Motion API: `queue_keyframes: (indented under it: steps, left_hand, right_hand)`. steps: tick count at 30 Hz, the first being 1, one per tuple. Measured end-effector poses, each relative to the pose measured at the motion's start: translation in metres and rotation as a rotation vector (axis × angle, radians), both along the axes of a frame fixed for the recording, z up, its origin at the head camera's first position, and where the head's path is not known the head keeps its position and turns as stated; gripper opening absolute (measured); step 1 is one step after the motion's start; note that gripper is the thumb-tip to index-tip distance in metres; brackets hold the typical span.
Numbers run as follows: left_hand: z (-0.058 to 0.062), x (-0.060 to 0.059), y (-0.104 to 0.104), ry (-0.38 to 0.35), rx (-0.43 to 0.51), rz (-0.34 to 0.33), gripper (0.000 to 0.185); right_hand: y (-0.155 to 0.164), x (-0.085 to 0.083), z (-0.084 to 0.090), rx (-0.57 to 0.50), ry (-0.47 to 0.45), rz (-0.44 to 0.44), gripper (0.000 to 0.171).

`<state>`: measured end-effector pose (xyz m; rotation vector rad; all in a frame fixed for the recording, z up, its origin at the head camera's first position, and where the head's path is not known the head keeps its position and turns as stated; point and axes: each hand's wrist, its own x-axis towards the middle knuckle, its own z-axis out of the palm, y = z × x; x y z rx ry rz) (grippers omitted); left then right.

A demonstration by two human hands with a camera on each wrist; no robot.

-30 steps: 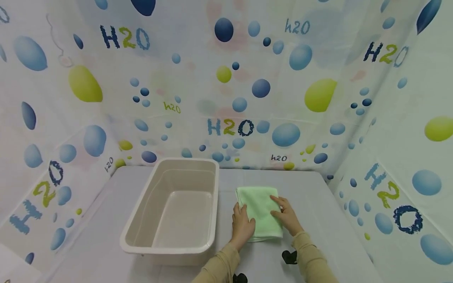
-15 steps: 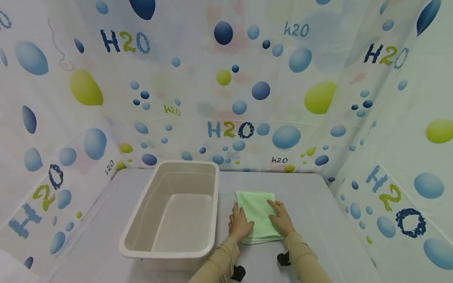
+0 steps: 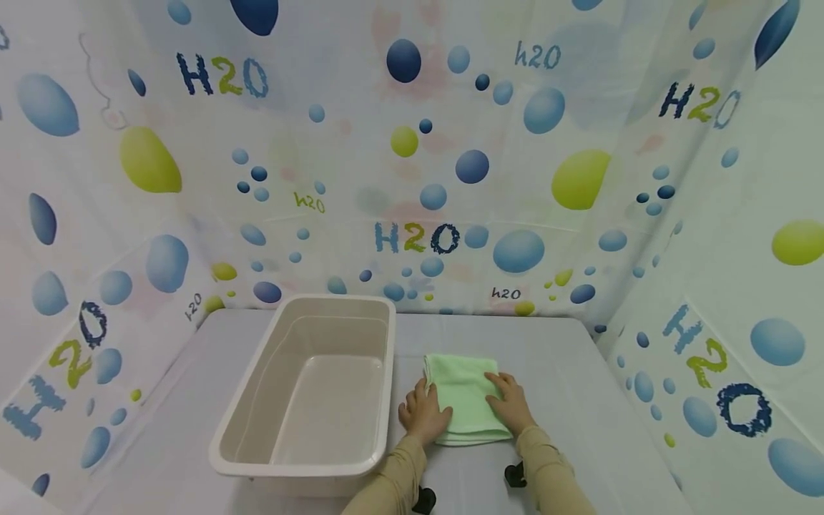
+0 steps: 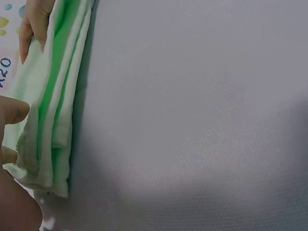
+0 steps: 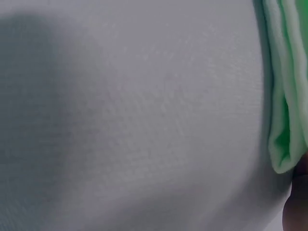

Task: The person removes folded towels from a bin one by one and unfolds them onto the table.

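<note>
A folded light-green cloth [image 3: 465, 397] lies on the white-covered table, its stacked layers showing along the near edge in the left wrist view. At its left side, my left hand [image 3: 423, 413] has its fingers spread on the table and edge, with the thumb by the cloth. Across from it, my right hand [image 3: 511, 404] rests its fingertips on the right part of the cloth. In the left wrist view, the thumb [image 4: 14, 110] touches the folds. Only a corner of the cloth [image 5: 284, 144] and a bit of finger show in the right wrist view.
A beige plastic basin [image 3: 335, 408] stands on the table [image 3: 560, 379] just left of the cloth and my left hand. Curtain-like walls with printed blue and green drops [image 3: 518, 250] close in the back and sides. Small black objects [image 3: 515, 475] sit by both wrists.
The cloth has shifted slightly toward me. My left hand has moved a little left, away from the top of the cloth, and my right hand has come slightly nearer and leftward.
</note>
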<state>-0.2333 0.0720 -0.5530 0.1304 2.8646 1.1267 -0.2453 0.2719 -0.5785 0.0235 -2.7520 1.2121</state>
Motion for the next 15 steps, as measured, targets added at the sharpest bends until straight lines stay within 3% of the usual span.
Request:
queue_keyframes:
  steps: [8,12,15]
  left_hand:
    - [0.001,0.0,-0.004,-0.005,-0.11,0.005,0.06]
    - [0.002,0.004,-0.008,-0.047,-0.097,-0.028,0.061]
    - [0.0,0.008,-0.009,-0.02,-0.075,-0.035,0.061]
  right_hand:
    - [-0.007,-0.006,0.009,0.08,-0.141,-0.025,0.053]
    - [-0.004,-0.013,0.024,0.129,-0.249,-0.009,0.062]
    - [0.002,-0.017,0.035,0.112,-0.274,-0.005,0.064]
